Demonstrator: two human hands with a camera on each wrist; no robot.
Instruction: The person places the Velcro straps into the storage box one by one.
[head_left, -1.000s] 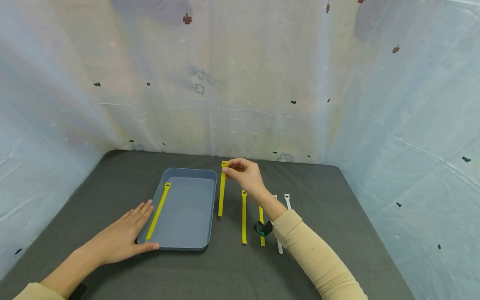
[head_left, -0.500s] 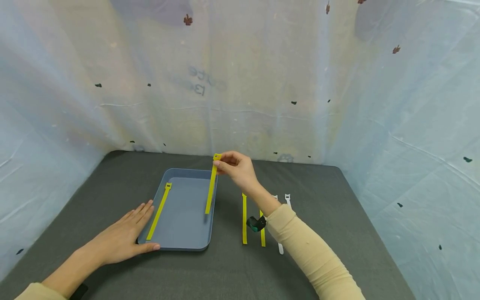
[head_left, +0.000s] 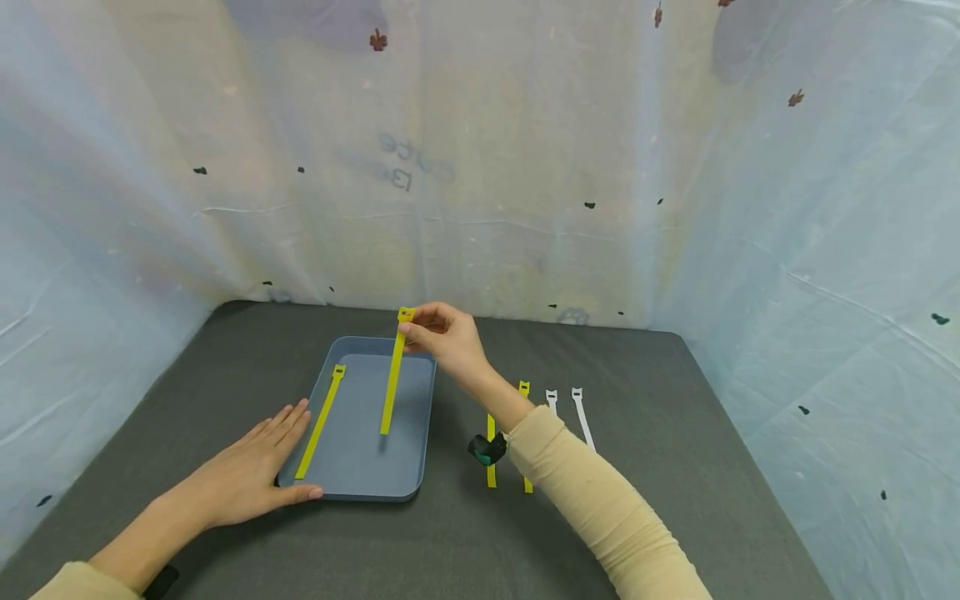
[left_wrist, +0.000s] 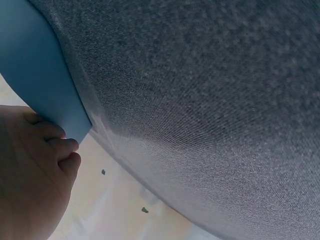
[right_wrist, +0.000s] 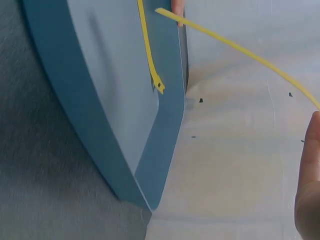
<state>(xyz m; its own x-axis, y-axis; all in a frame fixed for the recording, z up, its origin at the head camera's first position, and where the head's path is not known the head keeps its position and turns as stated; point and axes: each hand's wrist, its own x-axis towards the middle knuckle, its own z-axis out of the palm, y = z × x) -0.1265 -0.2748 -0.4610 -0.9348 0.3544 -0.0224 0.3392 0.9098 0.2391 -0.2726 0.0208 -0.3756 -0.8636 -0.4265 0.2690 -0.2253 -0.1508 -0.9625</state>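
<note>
My right hand pinches a yellow cable tie near its slotted head, and the strap hangs down over the blue-grey tray. In the right wrist view this held strap bows in a curve above the tray wall. Another yellow cable tie lies inside the tray along its left side, its slotted head toward the back. My left hand rests at the tray's front left corner, fingers straight along the left rim and thumb at the front rim. The left wrist view shows its fingers against the tray's outer wall.
Right of the tray lie two yellow cable ties and two white cable ties in a row on the dark grey cloth, partly covered by my right arm. Pale plastic sheeting hangs behind the table and along both sides.
My right hand has moved left, carrying the yellow cable tie from beside the tray to above its inside. The left hand has stayed at the tray corner.
</note>
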